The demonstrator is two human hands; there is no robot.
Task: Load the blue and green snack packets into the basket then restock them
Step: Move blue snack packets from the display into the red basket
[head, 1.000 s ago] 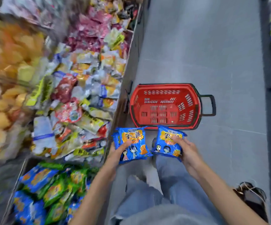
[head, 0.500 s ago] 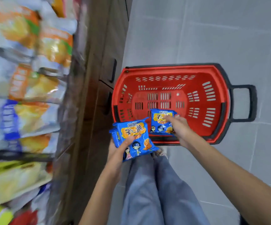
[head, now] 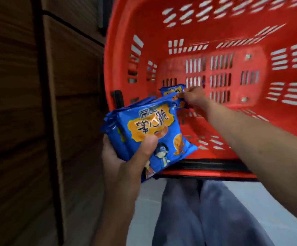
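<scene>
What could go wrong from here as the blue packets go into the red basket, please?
The left hand grips a fanned stack of blue packets mainly under the thumb, at the red basket's near corner; some could slip out onto the floor. The right hand pinches a single packet low inside the basket; releasing it there may leave it propped against the wall.

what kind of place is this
Most likely a shop aisle: a red slotted shopping basket sits on the grey floor, the left hand holds a stack of identical blue snack packets, and dark wooden cabinet fronts run alongside.
</scene>
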